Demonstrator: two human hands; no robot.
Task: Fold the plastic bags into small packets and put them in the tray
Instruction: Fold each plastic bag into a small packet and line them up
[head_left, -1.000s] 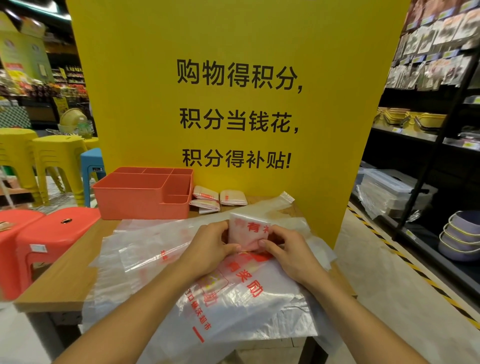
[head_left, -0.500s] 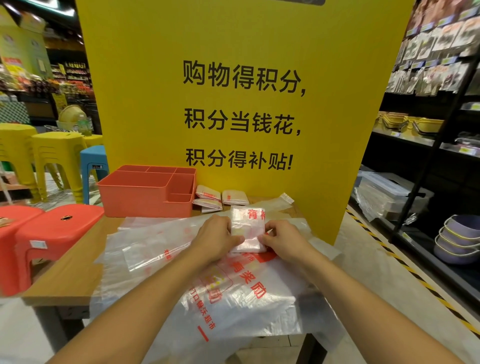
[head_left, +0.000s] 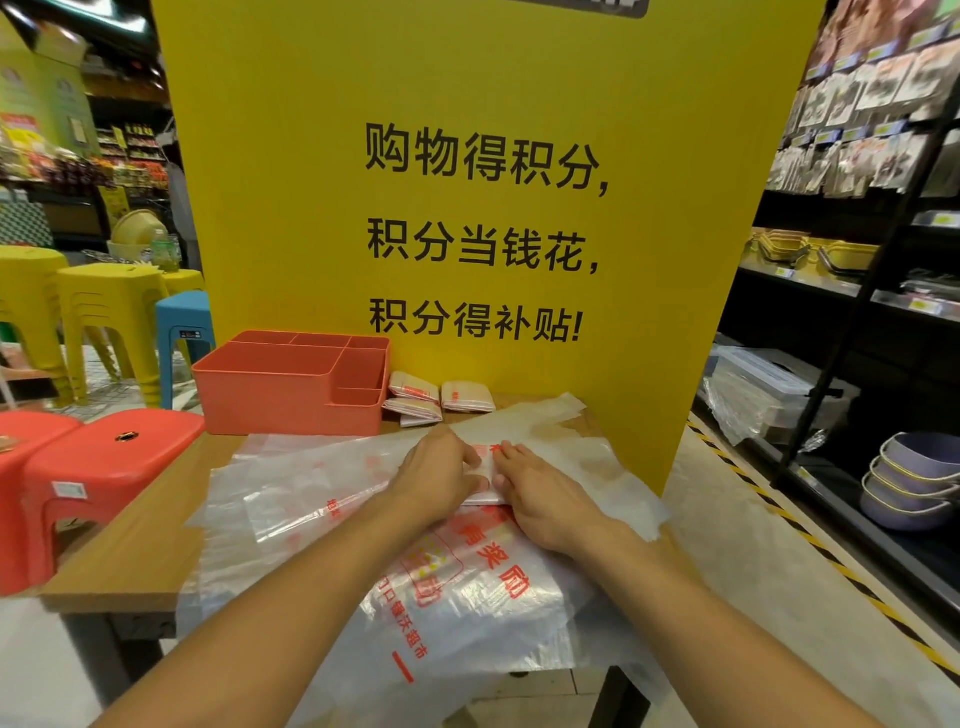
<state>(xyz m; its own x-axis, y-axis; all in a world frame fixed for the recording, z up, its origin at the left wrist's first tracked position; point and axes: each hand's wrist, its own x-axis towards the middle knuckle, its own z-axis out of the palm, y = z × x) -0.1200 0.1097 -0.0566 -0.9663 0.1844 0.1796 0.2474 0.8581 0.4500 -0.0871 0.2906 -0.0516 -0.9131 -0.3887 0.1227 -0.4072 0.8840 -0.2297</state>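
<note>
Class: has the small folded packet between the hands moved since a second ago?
Yes: downward. Its top stood level with the base of the tray; now the packet lies flat below it, pressed under the left hand and right hand.

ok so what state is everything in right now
packet: folded small, pressed flat under both hands
left hand: flat, pressing packet
right hand: flat, pressing packet
tray: upright, no packets seen inside
done packets: folded, on table beside tray
loose bags: unfolded, spread over table
</note>
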